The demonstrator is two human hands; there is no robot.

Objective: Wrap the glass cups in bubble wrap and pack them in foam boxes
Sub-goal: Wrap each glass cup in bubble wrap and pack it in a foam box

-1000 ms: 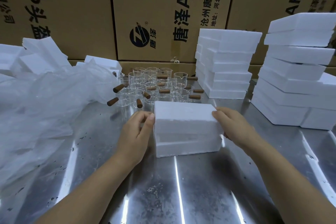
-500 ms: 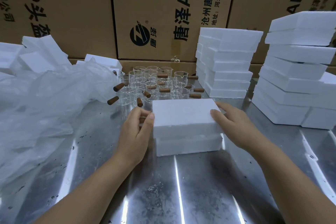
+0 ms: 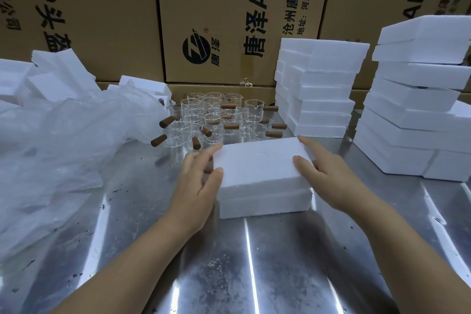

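Foam box, centre of frame: lid (image 3: 260,163) is sitting askew over base (image 3: 265,205) on the steel table (image 3: 254,267).
Left hand (image 3: 197,181) is gripping the lid's left end, thumb on the near edge. Right hand (image 3: 328,173) is clasping the right end.
Risk: uneven pressing is liable to be cracking the brittle foam or leaving the lid unseated. A backward shove is endangering the glass cups (image 3: 216,120) just behind.
Bubble wrap (image 3: 63,140) is lying at left, foam stacks (image 3: 316,92) at right.
Cartons (image 3: 229,7) behind are showing "唐泽 AH4", "沧州唐泽通信" and a round Z logo.
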